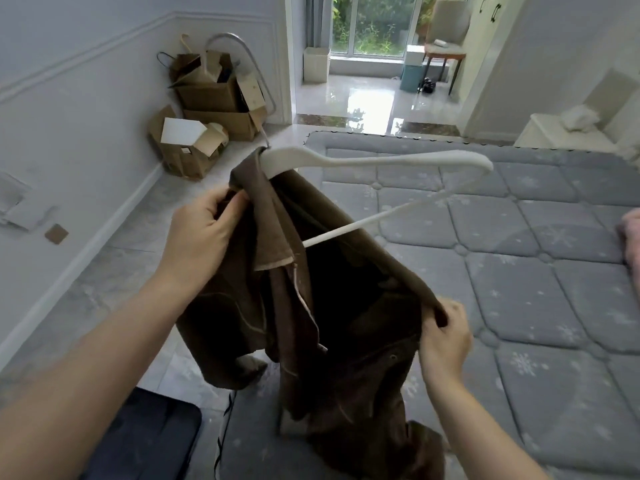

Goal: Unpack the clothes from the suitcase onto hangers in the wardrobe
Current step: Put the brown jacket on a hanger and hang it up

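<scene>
Counted: two hands, left (199, 233) and right (445, 336); one hanger (374, 161); one brown garment (346, 306); one mattress (519, 237); one chair (446, 32).

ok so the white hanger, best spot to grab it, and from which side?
Grip the hanger on its bare arm, the end over the mattress, coming from the right. That arm and the bar below it are clear; the other end is buried in the brown garment, and the left hand already pinches there.
</scene>
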The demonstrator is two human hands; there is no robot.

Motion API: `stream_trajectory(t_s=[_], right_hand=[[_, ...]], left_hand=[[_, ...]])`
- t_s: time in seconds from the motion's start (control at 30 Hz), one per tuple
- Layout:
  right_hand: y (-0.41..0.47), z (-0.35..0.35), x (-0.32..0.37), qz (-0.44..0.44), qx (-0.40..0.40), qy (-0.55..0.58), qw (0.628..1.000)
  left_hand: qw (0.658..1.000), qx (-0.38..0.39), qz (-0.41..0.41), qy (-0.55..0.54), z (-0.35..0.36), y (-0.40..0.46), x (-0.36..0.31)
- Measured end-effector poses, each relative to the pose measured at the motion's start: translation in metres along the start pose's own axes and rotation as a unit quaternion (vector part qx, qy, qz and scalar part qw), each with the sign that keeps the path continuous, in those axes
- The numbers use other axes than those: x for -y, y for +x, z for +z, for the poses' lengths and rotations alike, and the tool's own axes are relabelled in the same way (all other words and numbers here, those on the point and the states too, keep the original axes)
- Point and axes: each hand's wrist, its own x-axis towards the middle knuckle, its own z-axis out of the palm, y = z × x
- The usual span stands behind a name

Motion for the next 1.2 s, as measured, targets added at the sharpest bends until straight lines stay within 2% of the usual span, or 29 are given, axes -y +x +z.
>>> stream_trajectory(t_s=[0.07, 0.2, 0.33, 0.47, 0.6, 0.67, 0.8, 0.93, 1.03, 1.13, 1.2], right_hand=[[0.028, -0.020, 0.019, -0.026, -0.023, 0.021, 0.999], [0.073, -0.044, 0.066, -0.043, -0.037, 0.044, 0.997], [0.091, -0.067, 0.115, -0.030, 0.030, 0.053, 0.998], [0.089, -0.089, 0.158, -0.016, 0.072, 0.069, 0.995], [0.077, -0.103, 0.189, -0.005, 0.120, 0.117, 0.986], [0.071, -0.105, 0.197, 0.013, 0.150, 0.137, 0.979], [0.057, -0.102, 0.214, 0.047, 0.202, 0.193, 0.959], [0.036, -0.088, 0.227, 0.042, 0.249, 0.213, 0.944], [0.024, -0.086, 0.231, 0.051, 0.283, 0.233, 0.929], [0.026, -0.088, 0.222, 0.059, 0.283, 0.209, 0.934], [0.028, -0.087, 0.201, 0.014, 0.278, 0.081, 0.957]], left_hand=[[1.000, 0.002, 0.007, 0.008, -0.005, 0.003, 0.004], [0.996, 0.027, 0.073, 0.048, -0.012, 0.009, 0.010], [0.986, 0.047, 0.134, 0.086, -0.017, 0.012, 0.016], [0.964, 0.050, 0.184, 0.187, -0.019, 0.006, 0.018], [0.947, -0.001, 0.181, 0.267, -0.005, -0.006, 0.018], [0.946, -0.016, 0.176, 0.272, 0.003, -0.009, 0.015], [0.952, 0.016, 0.193, 0.237, 0.018, -0.018, 0.003], [0.939, 0.035, 0.208, 0.273, 0.046, -0.040, -0.013], [0.936, 0.020, 0.191, 0.296, 0.060, -0.045, -0.016], [0.963, -0.021, 0.118, 0.243, 0.050, -0.034, -0.009], [0.973, -0.061, 0.095, 0.202, 0.036, -0.027, -0.005]])
